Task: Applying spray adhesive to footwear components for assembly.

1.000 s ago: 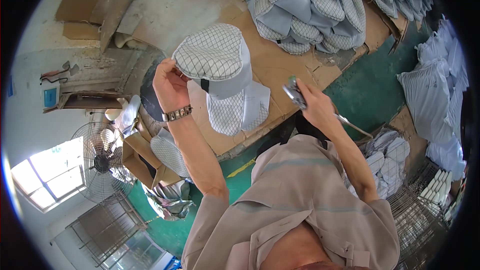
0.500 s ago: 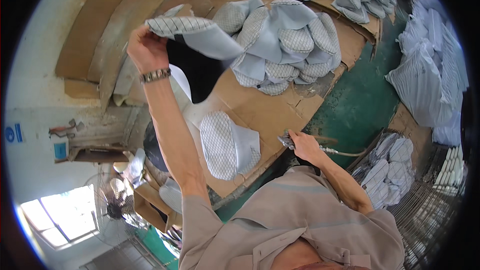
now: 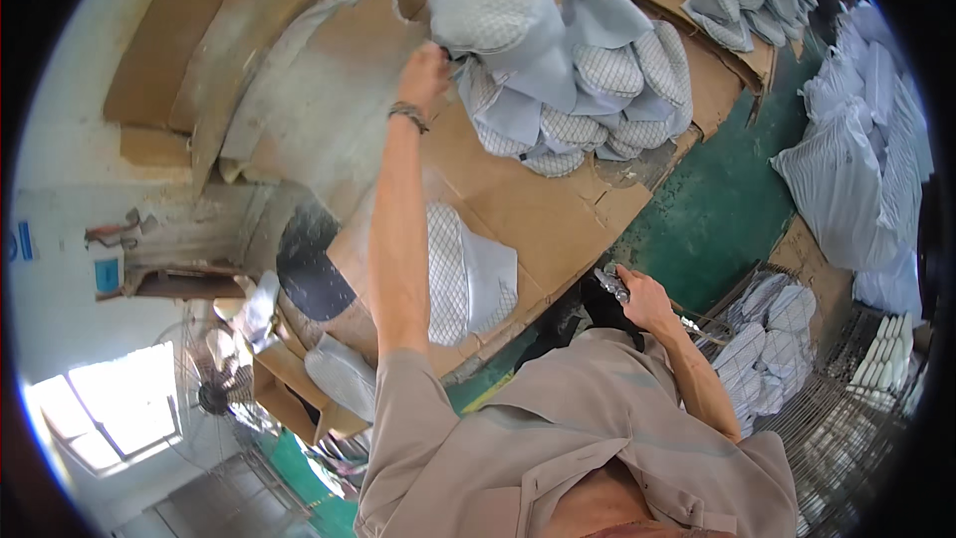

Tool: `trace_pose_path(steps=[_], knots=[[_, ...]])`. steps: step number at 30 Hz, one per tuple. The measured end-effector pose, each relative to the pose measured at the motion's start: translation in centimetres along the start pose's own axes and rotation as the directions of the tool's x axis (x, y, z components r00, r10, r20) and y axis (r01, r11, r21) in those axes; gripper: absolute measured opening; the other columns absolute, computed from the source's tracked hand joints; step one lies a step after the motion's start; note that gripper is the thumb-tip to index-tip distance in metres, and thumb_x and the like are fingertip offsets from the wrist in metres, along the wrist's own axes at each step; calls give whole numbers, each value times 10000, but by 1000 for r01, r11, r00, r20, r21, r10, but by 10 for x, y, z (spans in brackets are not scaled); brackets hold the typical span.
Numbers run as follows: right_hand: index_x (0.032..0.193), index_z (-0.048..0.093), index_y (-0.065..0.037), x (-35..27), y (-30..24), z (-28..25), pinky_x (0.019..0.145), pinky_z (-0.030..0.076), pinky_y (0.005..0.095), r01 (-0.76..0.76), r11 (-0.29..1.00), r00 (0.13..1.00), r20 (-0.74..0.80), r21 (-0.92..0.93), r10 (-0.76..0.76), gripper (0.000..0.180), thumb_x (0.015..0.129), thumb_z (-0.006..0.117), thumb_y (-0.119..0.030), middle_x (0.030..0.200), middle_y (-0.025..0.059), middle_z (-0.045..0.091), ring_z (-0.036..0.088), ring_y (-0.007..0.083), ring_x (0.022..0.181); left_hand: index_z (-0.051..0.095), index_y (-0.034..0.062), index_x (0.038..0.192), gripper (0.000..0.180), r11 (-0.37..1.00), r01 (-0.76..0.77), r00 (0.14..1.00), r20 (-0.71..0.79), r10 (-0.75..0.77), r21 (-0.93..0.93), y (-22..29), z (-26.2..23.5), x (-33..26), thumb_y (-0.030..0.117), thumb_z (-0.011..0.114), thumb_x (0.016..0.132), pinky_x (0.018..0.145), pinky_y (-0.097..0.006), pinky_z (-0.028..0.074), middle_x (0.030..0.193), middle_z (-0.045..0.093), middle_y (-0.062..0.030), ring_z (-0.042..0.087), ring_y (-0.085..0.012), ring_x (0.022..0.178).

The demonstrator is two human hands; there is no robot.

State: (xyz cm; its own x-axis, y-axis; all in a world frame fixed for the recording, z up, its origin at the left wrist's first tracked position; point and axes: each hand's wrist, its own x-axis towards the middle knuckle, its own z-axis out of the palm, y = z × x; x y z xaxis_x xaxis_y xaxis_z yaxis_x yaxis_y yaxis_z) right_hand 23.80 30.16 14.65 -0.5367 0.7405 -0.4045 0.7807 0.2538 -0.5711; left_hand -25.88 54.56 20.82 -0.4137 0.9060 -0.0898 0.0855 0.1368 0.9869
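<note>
Left hand (image 3: 426,65) grips one fabric piece (image 3: 493,5)

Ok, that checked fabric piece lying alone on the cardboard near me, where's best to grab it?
Pinch the checked fabric piece at its right edge, coming in from the right. The left forearm crosses above its left side, while the right edge lies flat and bare on the cardboard table.

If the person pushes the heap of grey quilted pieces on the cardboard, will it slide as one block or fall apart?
Probably it falls apart: the quilted pieces lie loosely overlapped, not tied. Each looks soft and light; the one at the left hand bends over it. The cardboard looks flat and dry, so single pieces should slide easily.
</note>
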Motion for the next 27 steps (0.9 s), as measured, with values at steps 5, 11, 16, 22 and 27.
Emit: trace_pose_path(steps=[5,11,16,22,27], knots=[[1364,541,-16,2,-9,-3,872,519,489,72,997,995,-67,24,-71,615,753,610,-16,1121,231,662,639,431,1015,555,-9,1341,610,854,-38,993,-76,90,519,-53,-11,-122,460,624,957,1052,-435,459,1250,653,-171,604,-328,1200],[1356,561,-6,-4,-54,-31,844,507,470,106,991,994,-29,84,-103,553,814,663,-49,1112,219,662,630,439,997,420,-11,1474,985,748,285,885,-464,34,599,-109,-92,-322,423,872,714,1181,-433,324,1535,394,-258,352,-382,1440],[1347,567,-10,-5,-75,-28,844,508,462,147,988,989,-9,56,-146,547,813,681,-47,1114,214,662,627,442,987,509,-39,1387,856,624,669,719,-564,-406,404,-169,-121,-427,442,838,760,1046,-464,446,1289,619,-269,575,-406,1225],[1371,555,-17,-11,-86,-13,864,507,445,140,990,990,20,31,-140,590,802,705,-47,1119,219,661,625,436,1005,640,-63,1056,548,865,494,585,-701,-407,-89,-172,-82,-459,431,774,859,838,-457,504,1016,710,-232,663,-322,964],[1381,550,-18,-15,-117,0,867,508,449,181,983,981,59,31,-183,612,792,717,-38,1120,219,662,628,434,995,600,-77,1017,508,918,375,334,-905,-263,-128,-237,3,-498,391,751,890,851,-486,498,960,696,-233,660,-357,923]])
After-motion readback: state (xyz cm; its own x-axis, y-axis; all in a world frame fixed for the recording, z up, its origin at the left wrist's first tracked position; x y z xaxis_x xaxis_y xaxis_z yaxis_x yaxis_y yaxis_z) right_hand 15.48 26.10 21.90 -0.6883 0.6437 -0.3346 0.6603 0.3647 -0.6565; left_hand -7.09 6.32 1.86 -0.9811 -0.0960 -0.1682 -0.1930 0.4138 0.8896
